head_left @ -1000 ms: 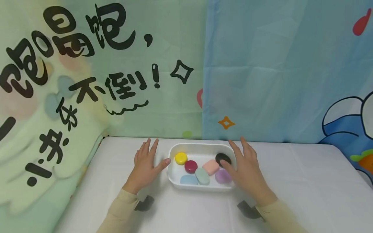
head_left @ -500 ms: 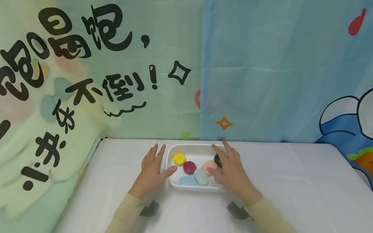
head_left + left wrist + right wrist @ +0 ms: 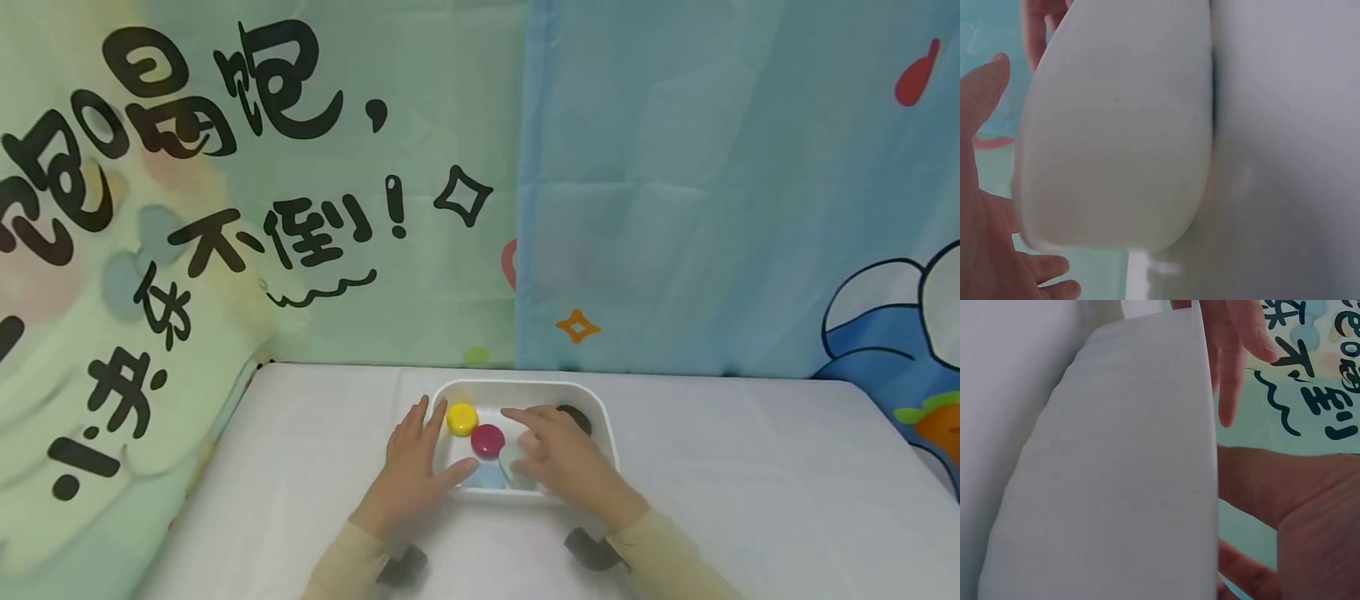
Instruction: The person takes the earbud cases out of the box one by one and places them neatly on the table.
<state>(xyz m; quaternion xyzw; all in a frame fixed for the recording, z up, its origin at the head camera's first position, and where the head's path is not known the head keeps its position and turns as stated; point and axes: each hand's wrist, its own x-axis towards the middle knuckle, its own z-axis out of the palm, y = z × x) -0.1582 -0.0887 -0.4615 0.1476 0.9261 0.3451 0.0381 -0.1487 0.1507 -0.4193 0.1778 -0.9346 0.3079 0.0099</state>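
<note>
One white tray (image 3: 517, 393), long axis left to right; left hand (image 3: 408, 475), fingers (image 3: 435, 423) apart; right hand (image 3: 570, 458), hold unclear

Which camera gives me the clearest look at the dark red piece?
The head view: it looks down into the white tray, where the dark red piece lies unobstructed near the yellow piece. Neither wrist view shows it; both show the tray's outer wall instead.

Seemingly a makeshift tabletop set; printed cloths (image 3: 697, 183) (cartoonish, one lettered) hang behind a white table (image 3: 750, 483).
</note>
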